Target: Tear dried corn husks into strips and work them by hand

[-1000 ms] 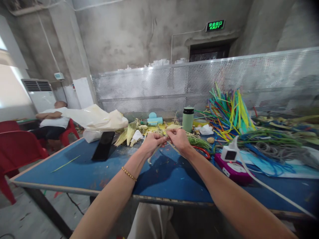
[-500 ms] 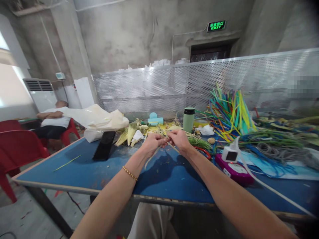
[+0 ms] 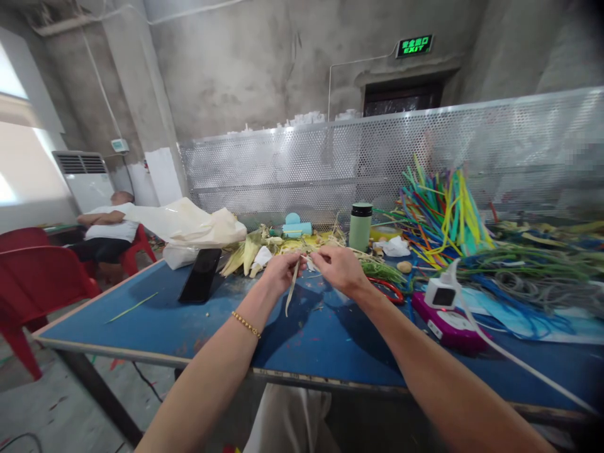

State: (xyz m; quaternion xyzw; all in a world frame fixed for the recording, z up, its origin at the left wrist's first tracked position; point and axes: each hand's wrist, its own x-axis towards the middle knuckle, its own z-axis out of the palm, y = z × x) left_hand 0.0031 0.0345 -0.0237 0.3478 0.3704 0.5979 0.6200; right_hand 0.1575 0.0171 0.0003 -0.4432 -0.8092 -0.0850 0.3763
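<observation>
Pale plant strip (image 3: 291, 293): swung in since the earlier frame, from a slant out to the left to a steeper hang; flat, dry-looking, narrow, slightly bowed. Its long axis runs from the left fingers towards the near table edge, the thin free end pointing down and slightly left. It is nearer than the green tumbler and to its left; whether the tip touches the table cannot be told.
Left hand (image 3: 283, 270): pinches the strip's upper end between thumb and fingers, left of the tumbler.
Right hand (image 3: 340, 269): drawn slightly away from the left; fingers curled closed, anything between them unclear; just nearer than the tumbler.
Green tumbler (image 3: 360, 229): upright matte cylinder with a glossy black collar.
Dried husks (image 3: 247, 253): creased, papery, pointed, left of the tumbler.
Coloured strips (image 3: 448, 214): a splayed, flat, ribbon-like bundle, right of the tumbler.
Blue table (image 3: 207, 343): smooth, scuffed, flecked with scraps, beneath the tumbler.
</observation>
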